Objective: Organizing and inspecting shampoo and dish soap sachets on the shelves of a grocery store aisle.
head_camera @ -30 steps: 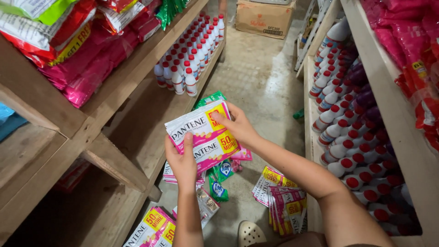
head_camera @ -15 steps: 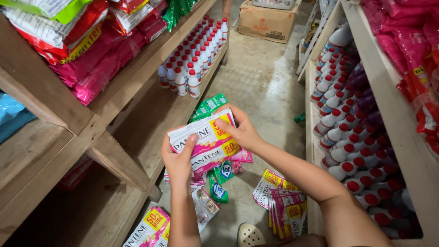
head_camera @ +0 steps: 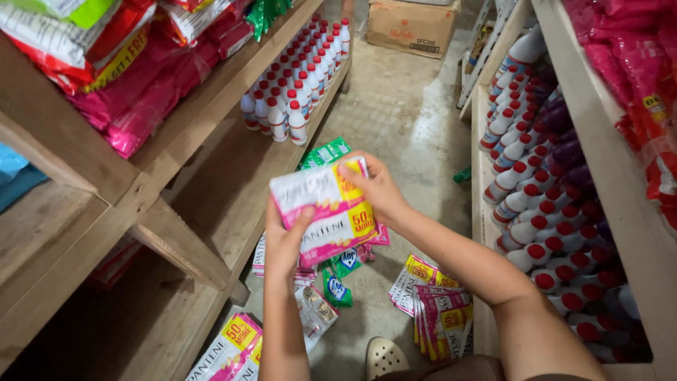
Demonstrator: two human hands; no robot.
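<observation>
Item: bundle of pink-and-white sachet strips [head_camera: 328, 212], being held face-up at mid-frame over the aisle floor [head_camera: 402, 120], apparently so its printed front is showing. Left hand [head_camera: 285, 236] is gripping its 7 o'clock corner, thumb pressed across the front; right hand [head_camera: 377, 187] is pinching the 2 o'clock edge, fingers curled over it. Loose sachet packs [head_camera: 434, 300] are lying at 5 o'clock; white red-capped bottles [head_camera: 300, 85] are standing at 11 o'clock on the wooden shelf [head_camera: 211, 190].

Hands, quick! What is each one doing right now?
Left hand: closed on the lower left edge of the pink and white sachet stack.
Right hand: closed on the same stack's upper right corner.
</observation>
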